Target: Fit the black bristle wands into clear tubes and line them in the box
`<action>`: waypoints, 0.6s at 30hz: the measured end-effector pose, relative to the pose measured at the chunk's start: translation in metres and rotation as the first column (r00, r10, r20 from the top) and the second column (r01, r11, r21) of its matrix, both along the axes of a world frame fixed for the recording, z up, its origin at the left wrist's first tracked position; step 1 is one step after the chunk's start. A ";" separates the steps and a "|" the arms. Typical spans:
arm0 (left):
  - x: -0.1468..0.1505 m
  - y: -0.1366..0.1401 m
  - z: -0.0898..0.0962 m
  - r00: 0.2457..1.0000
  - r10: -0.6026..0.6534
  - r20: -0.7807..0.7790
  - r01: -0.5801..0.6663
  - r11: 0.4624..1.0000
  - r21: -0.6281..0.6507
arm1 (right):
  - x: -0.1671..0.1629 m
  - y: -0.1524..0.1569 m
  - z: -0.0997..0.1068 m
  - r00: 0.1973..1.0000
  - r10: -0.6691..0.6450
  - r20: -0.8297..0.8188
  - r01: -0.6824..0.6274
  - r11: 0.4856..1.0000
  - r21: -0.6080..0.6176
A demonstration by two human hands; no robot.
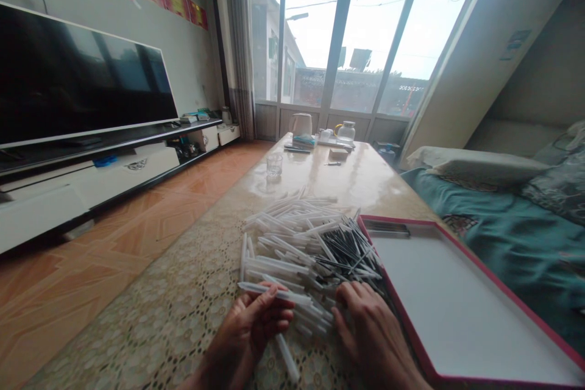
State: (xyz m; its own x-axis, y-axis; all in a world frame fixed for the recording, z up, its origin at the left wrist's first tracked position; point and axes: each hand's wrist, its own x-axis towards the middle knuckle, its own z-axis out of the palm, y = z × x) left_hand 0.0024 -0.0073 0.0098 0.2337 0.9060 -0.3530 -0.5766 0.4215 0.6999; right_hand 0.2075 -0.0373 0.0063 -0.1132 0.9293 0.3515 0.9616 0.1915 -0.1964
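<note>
Between the thumb and fingers of my left hand (258, 323) is a translucent white pen barrel (295, 297), held almost level with its pointed end to the left. Another loose barrel (287, 358) lies just below that hand. My right hand (368, 323) rests at the near edge of the pile, its fingers curled downward; whatever is under the fingertips is hidden. A big heap of white pen barrels (278, 244) spreads in front of both hands. Thin dark pen refills (350, 247) lie bunched on the heap's right side, beyond my right hand.
A shallow white tray with a red rim (461, 292) sits to the right, a dark strip of items in its far corner. Farther back on the patterned tablecloth (183, 311) stand a glass (274, 166), a kettle (301, 125) and a glass jug (346, 131). A bed or sofa (470, 213) flanks the table.
</note>
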 end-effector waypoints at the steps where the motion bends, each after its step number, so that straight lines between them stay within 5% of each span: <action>1: 0.000 0.000 0.000 1.000 0.000 -0.006 0.000 1.000 -0.001 | 0.003 0.001 0.001 1.000 -0.016 -0.006 0.016 1.000 0.005; 9: -0.001 0.002 -0.004 0.999 0.020 -0.046 -0.021 1.000 -0.005 | 0.049 0.003 0.015 0.966 -0.239 0.096 0.222 0.962 0.159; 18: 0.000 0.002 0.000 0.998 0.020 -0.055 -0.020 1.000 -0.006 | 0.045 0.003 0.004 0.958 -0.133 0.256 0.127 0.991 0.039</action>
State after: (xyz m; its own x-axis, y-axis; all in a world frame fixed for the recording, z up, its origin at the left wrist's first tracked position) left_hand 0.0026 -0.0051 0.0094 0.1955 0.9078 -0.3710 -0.5457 0.4150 0.7280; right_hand 0.2523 -0.0340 0.0101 -0.0812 0.9345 0.3466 0.9960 0.0629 0.0637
